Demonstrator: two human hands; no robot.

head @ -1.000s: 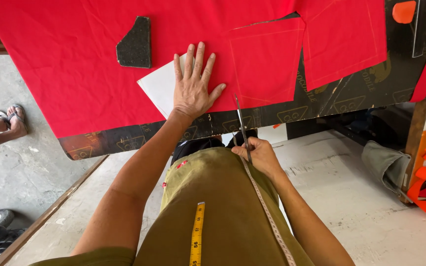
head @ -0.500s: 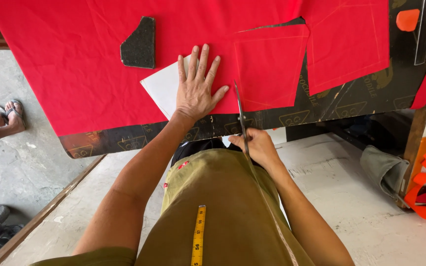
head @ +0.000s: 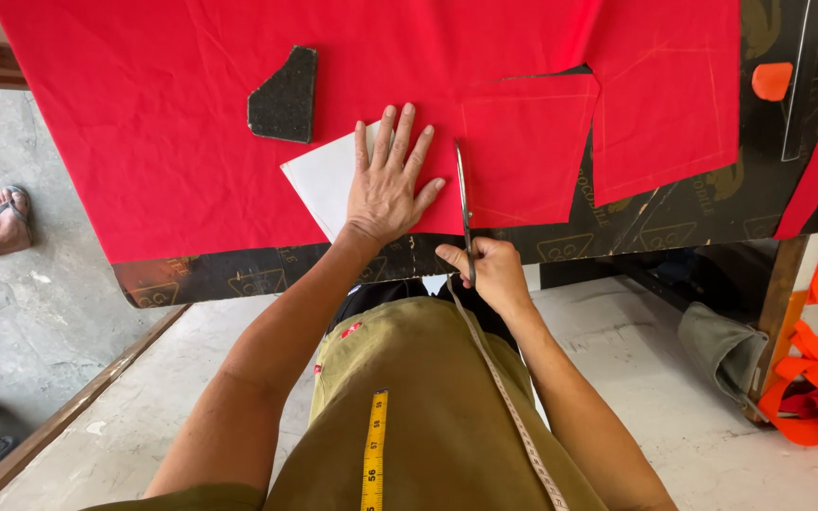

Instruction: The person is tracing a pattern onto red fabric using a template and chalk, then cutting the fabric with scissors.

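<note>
Nearest the camera, a yellow measuring tape [head: 374, 449] hangs down the front of the olive-green shirt [head: 428, 407], with a second pale strand running toward five o'clock.

Just beyond, the right hand [head: 487, 272] sits at the near edge of the bench [head: 674, 213], its grip curled tight around the handles of the long steel scissors [head: 464, 203]. The blades point toward twelve o'clock and lie along the left edge of a chalk-marked square panel [head: 527, 151] in the red cotton fabric [head: 163, 123]. Whether the blades are parted cannot be told.

At ten o'clock from the scissors, the left hand [head: 388, 185] lies flat with fingers spread, holding nothing and pressing down on the cloth and on one corner of a white paper sheet [head: 324, 180] that lies on the fabric.

Judging from this, the step in hand is cutting along the chalk line of the panel, and the cut appears to be partway up that side. The next move calls for steady pressure from the flat hand so the cloth does not creep, and for the blades to keep to the line up to the corner.

Farther off, a dark grey irregular slab [head: 286, 95] rests on the fabric at eleven o'clock. A second marked red panel [head: 665, 104] lies at one o'clock, and an orange chalk piece [head: 772, 80] sits on the dark bench at two o'clock.
</note>
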